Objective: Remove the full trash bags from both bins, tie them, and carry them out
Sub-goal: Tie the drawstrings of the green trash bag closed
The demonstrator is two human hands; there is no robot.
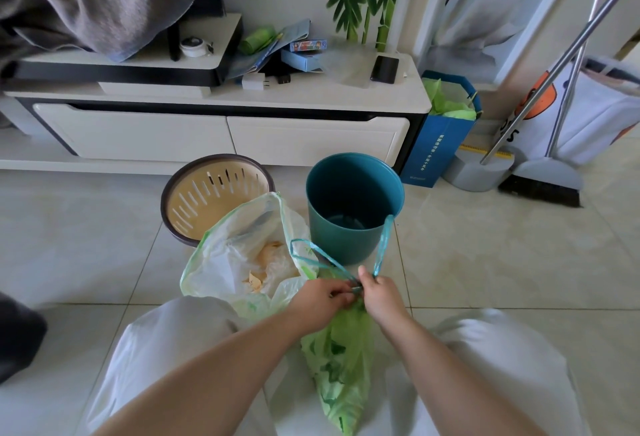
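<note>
Drawstrings (383, 245) meet between my hands: left hand (320, 300) and right hand (381, 295) both pinch them atop the green bag (341, 366), which runs lengthwise back toward me. Beyond my left hand, the white bag (235, 262) gapes untied.

Thin plastic bag (341, 359), glossy tiled floor (502, 262)

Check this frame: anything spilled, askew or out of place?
No spill shows. The pale trash bag slumps open and untied, scraps exposed, while the left hand and right hand pinch the drawstring of the green bag.
</note>
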